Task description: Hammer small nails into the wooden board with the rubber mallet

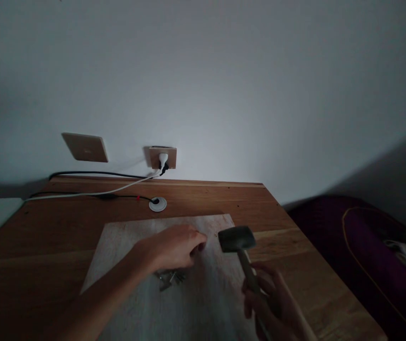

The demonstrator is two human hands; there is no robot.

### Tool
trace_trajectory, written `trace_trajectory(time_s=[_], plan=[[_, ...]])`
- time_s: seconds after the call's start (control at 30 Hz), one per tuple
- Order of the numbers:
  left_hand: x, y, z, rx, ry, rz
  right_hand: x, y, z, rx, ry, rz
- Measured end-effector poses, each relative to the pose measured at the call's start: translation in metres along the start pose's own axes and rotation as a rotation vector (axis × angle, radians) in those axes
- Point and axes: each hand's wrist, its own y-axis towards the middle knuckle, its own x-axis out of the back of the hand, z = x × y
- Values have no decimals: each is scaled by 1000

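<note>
My right hand is wrapped round the wooden handle of a black rubber mallet, whose head hovers over the far right part of a pale board. My left hand reaches across the board with its fingers pinched together near the mallet head; what they hold is too small to see. Several metal nails lie loose on the board just under my left wrist.
The board lies on a wooden desk against a white wall. A wall socket holds a white plug; black and white cables run along the desk's back edge to a cable grommet. A dark purple seat stands right.
</note>
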Motion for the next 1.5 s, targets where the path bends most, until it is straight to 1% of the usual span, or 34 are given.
trace_trajectory(time_s=[0.07,0.13,0.23,0.3,0.33,0.4,0.47,0.53,0.67,0.77,0.83,0.97,1.07,1.2,1.37,1.5], plan=[[-2,0,0,-10,49,-42,12,31,13,97,-52,-38],[-3,0,-2,-24,109,-56,23,68,28,160,-68,12],[-5,0,-5,-32,209,-51,31,119,45,158,-77,100],[-7,-1,-9,-35,228,-56,31,140,50,162,-93,166],[-7,-1,-10,-33,211,-55,32,145,51,165,-104,199],[-5,-4,-13,-18,148,-33,33,148,49,173,-136,254],[0,-7,-15,12,94,5,36,144,45,180,-184,299],[8,-11,-15,45,75,26,39,137,40,184,-246,343],[27,-21,-7,97,63,13,40,128,31,197,-369,439],[35,-25,-4,126,41,12,39,128,26,256,-465,482],[36,-26,-4,138,20,31,39,130,25,313,-523,477],[35,-26,-7,143,22,55,42,132,25,440,-591,433],[33,-26,-4,161,87,20,43,133,23,504,-627,413],[25,-23,3,196,97,-41,41,132,19,527,-686,383],[14,-12,-1,207,66,4,36,130,18,543,-748,384],[6,-5,-7,167,92,20,38,130,19,563,-777,406]])
